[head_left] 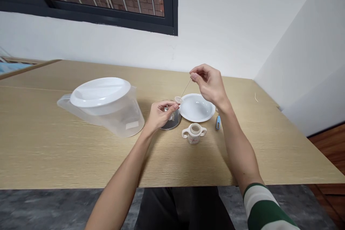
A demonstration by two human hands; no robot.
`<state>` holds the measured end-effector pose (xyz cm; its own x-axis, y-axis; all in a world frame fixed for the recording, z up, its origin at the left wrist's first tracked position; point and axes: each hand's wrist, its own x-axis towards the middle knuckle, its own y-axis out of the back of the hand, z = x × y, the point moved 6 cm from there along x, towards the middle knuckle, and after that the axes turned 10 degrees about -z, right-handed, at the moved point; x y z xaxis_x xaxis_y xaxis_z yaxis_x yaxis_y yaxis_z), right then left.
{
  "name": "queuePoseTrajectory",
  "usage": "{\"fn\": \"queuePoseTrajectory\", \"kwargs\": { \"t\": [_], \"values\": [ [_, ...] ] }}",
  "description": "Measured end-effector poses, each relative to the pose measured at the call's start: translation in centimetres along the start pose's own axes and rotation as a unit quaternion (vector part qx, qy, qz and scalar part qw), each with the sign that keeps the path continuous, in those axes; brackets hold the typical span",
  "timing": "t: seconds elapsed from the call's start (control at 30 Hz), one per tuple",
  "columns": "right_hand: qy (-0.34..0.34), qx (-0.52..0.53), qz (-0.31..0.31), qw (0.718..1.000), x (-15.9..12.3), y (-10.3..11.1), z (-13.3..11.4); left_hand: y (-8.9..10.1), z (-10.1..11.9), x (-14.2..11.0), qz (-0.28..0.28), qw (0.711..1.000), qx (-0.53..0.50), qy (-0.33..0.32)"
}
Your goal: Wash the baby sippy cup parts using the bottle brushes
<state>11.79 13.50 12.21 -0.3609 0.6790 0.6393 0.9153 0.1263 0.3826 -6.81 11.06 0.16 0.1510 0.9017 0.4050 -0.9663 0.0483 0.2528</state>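
My left hand (163,115) is closed, pinching a small round pale piece (178,99) between thumb and fingertips. Raised above the white bowl (197,118), my right hand (208,82) pinches the upper end of a thin pale stick (185,88). The stick slants down to the left, and its lower end meets the small round piece. Behind my left fingers sits a shiny metal object (172,125), partly hidden. A small cream cup with two handles (193,138) stands in front of the bowl, its round mouth open at the top.
A translucent pitcher with a white lid (107,104) stands to the left. A small blue object (218,122) lies beside my right forearm. A thin bent pale strip (256,97) rests farther right on the wooden table (81,158). Wall and window are behind.
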Motion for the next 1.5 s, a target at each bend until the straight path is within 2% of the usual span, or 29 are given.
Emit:
{"fn": "queuePoseTrajectory", "kwargs": {
  "t": [0.37, 0.57, 0.7, 1.2, 1.5],
  "values": [
    [0.038, -0.023, 0.049, 0.998, -0.2, 2.2, -0.7, -0.2, 0.0, -0.1, -0.010, 1.000, 0.020, -0.002],
    [0.072, -0.039, 0.108, 0.991, -0.9, 5.4, -1.1, -0.6, -0.1, 0.0, -0.033, 0.998, 0.053, -0.009],
    [0.076, -0.033, 0.110, 0.990, -1.3, 6.3, -1.3, -0.5, -0.3, 0.1, -0.029, 0.999, 0.041, -0.016],
    [0.042, -0.013, 0.074, 0.996, -0.6, 3.3, -1.5, -0.4, -0.3, 0.0, -0.005, 1.000, 0.018, -0.015],
    [-0.017, -0.019, -0.009, 1.000, -0.3, -1.2, -0.4, 0.0, -0.2, -0.1, 0.020, 1.000, 0.009, 0.005]
  ]
}}
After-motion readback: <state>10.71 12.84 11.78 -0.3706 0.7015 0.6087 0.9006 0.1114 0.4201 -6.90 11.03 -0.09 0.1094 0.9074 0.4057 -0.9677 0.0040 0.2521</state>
